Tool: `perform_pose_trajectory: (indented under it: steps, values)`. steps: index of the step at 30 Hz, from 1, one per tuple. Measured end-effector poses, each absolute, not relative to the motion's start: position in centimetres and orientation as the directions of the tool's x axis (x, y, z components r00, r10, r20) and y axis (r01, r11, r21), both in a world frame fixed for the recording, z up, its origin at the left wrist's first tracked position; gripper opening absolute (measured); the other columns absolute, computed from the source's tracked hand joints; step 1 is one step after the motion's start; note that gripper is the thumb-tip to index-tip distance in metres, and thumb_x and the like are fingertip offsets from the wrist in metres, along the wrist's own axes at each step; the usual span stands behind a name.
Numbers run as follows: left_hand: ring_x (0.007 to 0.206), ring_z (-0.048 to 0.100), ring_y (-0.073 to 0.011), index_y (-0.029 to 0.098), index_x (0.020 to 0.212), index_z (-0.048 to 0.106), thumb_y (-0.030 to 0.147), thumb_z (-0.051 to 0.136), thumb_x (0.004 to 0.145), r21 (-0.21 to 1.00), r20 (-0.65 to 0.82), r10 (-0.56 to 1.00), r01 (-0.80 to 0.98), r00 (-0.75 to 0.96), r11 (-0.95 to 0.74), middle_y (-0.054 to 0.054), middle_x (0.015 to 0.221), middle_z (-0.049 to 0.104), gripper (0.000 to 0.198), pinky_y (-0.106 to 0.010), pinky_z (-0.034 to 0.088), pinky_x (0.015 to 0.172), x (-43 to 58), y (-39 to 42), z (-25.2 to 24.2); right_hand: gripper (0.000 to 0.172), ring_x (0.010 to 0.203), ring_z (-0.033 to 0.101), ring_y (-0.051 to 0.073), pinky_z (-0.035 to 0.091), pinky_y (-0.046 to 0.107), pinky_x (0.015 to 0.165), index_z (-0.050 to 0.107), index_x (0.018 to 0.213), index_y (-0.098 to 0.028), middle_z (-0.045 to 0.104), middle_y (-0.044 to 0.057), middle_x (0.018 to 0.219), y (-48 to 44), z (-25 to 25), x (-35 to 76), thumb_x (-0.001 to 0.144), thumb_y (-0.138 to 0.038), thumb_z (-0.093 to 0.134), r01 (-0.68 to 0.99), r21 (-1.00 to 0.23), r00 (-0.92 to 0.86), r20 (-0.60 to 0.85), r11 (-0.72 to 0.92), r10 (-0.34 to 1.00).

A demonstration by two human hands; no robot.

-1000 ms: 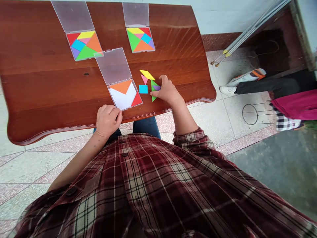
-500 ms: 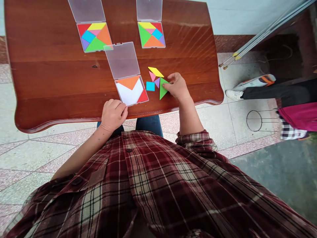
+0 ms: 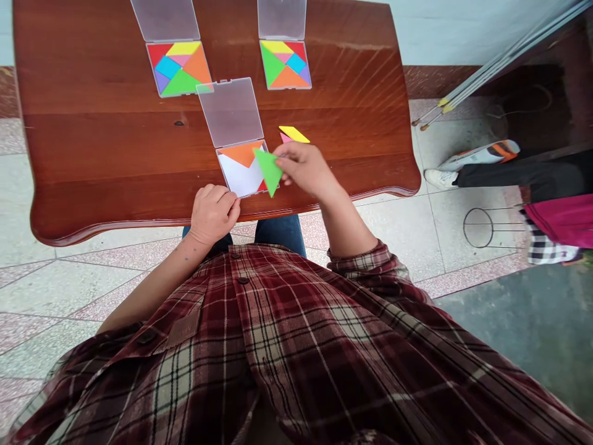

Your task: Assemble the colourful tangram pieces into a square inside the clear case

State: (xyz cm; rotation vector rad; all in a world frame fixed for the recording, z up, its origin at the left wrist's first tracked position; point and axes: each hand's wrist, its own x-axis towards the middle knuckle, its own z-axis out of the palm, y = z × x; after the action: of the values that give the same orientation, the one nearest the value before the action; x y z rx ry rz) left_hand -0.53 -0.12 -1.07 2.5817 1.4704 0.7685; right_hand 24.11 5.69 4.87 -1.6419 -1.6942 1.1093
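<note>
Right hand (image 3: pixel 303 170) pinches a green triangle (image 3: pixel 269 170) between thumb and fingers, lifted off the worktop (image 3: pixel 92 148), nothing else in it. Triangle sits over the right edge of an open tray (image 3: pixel 238 179) and overlaps it in view, height above it can't be told. Tilted, not flat. Its right-angle corner is at the fingers, one sharp tip points up-left, the other down toward the person, and the long edge runs from upper left to lower right, facing the left hand.

Left hand (image 3: pixel 213 213) rests on the worktop near its front edge, loosely curled, holding nothing, fingertips at the tray's near corner.

Tray holds an orange triangle (image 3: pixel 241 153) and a red piece (image 3: pixel 262 186), the red partly behind the green one. Clear lid (image 3: pixel 230 111) stands open behind it. Yellow parallelogram (image 3: pixel 294 133) and pink piece (image 3: pixel 284 138) lie just past the fingers, pink partly hidden. Two filled trays (image 3: pixel 179 69) (image 3: pixel 285 65) sit further back, lids open. On the floor to the right: wire stand (image 3: pixel 477 227), white shoe (image 3: pixel 440 178).
</note>
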Motion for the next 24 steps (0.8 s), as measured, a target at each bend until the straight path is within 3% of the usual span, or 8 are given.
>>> perform_pose_trajectory:
  steps: [2,6,12,18,24]
  values:
    - [0.08,0.054,-0.0247,0.02,0.081,0.065,0.029,0.049,0.095,0.284,0.38,0.821,0.791,0.425,-0.541,-0.01,0.085,0.064,0.023,-0.042,0.042,0.074,-0.5,-0.2,-1.0,0.014,0.07,0.063,0.014,0.059,0.033,0.067,0.062,0.091,-0.023,0.06,-0.002,0.071,6.5,4.3,21.0,0.088,-0.036,0.065,0.5,-0.863,-0.213,-0.201,-0.071,0.956]
    - [0.08,0.054,-0.0248,0.02,0.082,0.066,0.029,0.048,0.095,0.284,0.375,0.823,0.793,0.426,-0.54,-0.01,0.085,0.065,0.024,-0.042,0.042,0.074,-0.4,-0.3,-0.9,0.02,0.063,0.063,0.015,0.059,0.034,0.063,0.058,0.082,-0.022,0.055,-0.003,0.063,8.3,3.1,17.6,0.085,-0.038,0.07,0.448,-0.888,-0.208,-0.215,-0.103,0.954]
    - [0.079,0.054,-0.0237,0.02,0.081,0.065,0.029,0.049,0.095,0.331,0.377,0.829,0.776,0.413,-0.537,-0.009,0.085,0.065,0.024,-0.041,0.042,0.073,-0.2,-0.4,-0.8,0.026,0.06,0.065,0.016,0.06,0.037,0.065,0.06,0.08,-0.021,0.057,-0.002,0.062,8.7,2.6,17.1,0.087,-0.045,0.067,0.515,-0.855,-0.233,-0.199,-0.053,0.952]
    - [0.08,0.053,-0.0246,0.019,0.081,0.066,0.028,0.047,0.096,0.343,0.363,0.833,0.771,0.417,-0.536,-0.01,0.086,0.064,0.025,-0.043,0.042,0.075,-0.2,-0.5,-0.8,0.006,0.082,0.067,0.019,0.056,0.039,0.086,0.063,0.081,-0.021,0.067,0.002,0.081,8.0,3.8,17.1,0.087,-0.021,0.063,0.714,-0.69,-0.279,-0.128,0.117,0.952]
    - [0.079,0.054,-0.0245,0.019,0.08,0.066,0.028,0.048,0.094,0.341,0.367,0.834,0.775,0.412,-0.533,-0.01,0.084,0.064,0.024,-0.043,0.042,0.073,-0.2,-0.5,-0.8,0.015,0.098,0.063,0.02,0.051,0.036,0.094,0.066,0.092,-0.021,0.071,0.005,0.098,7.7,4.7,17.7,0.088,-0.012,0.055,0.775,-0.6,-0.294,-0.061,0.201,0.954]
